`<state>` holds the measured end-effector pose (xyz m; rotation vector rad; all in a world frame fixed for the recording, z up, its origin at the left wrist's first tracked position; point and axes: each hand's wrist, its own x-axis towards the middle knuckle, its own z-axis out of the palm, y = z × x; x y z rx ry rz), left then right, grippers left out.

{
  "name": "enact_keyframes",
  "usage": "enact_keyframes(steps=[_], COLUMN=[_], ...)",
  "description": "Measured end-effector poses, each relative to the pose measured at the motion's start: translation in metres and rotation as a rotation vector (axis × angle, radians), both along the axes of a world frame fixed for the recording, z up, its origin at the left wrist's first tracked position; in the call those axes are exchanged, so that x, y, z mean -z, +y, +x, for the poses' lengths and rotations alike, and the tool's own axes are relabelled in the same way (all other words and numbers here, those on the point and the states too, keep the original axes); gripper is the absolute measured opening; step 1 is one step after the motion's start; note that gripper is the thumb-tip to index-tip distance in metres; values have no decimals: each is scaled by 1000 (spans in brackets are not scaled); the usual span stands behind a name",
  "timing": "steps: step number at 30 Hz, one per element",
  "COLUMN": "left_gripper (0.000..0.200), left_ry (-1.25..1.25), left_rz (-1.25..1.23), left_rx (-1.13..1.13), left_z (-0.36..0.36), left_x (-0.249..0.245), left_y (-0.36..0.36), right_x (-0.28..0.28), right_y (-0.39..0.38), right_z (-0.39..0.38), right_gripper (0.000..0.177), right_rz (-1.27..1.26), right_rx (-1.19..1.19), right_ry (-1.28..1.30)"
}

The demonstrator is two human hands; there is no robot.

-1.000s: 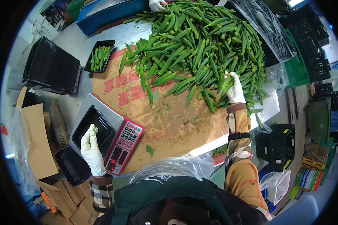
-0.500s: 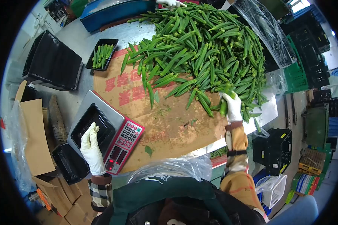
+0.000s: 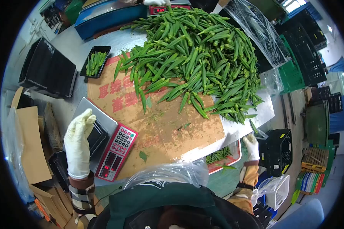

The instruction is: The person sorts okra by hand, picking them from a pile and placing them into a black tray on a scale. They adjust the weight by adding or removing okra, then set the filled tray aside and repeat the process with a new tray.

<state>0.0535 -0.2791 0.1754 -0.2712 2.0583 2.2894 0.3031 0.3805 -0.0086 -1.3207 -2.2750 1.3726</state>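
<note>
My left hand (image 3: pixel 78 143), in a white glove, is raised beside the black tray (image 3: pixel 98 133) on the red and grey scale (image 3: pixel 117 147). Its fingers are extended, with nothing seen in them; the hand hides part of the tray. My right hand (image 3: pixel 251 147), also gloved, is at the right side of a red-and-white crate (image 3: pixel 237 155) below the table edge. Its fingers look loosely apart and nothing shows in them. One okra pod (image 3: pixel 228 166) lies at the crate's near rim. A large okra pile (image 3: pixel 202 57) covers the back of the table.
Cardboard (image 3: pixel 160 129) covers the table's front. A black tray with okra (image 3: pixel 96 62) sits at the back left. A co-worker's gloved hand (image 3: pixel 156 2) is by a second scale (image 3: pixel 172 7). Black boxes (image 3: pixel 47 68) stand left, a black crate (image 3: pixel 276 152) right.
My right hand has moved from the okra pile down to the crate, and the pods it held are out of it. My left hand has risen and straightened its fingers. The view has shifted slightly.
</note>
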Motion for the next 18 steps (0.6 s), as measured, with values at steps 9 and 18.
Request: enact_keyframes(steps=[9,18], left_gripper=[42,47], left_ry=[-108,-280], left_rz=[223,-97], left_rx=[371,415], left_z=[-143,-275], left_x=[-6,127], left_y=[57,113], right_x=[108,150], right_y=[112,143], right_z=[-60,-92], right_gripper=[66,64], right_rz=[86,128], right_rx=[802,326], right_ry=[148,255])
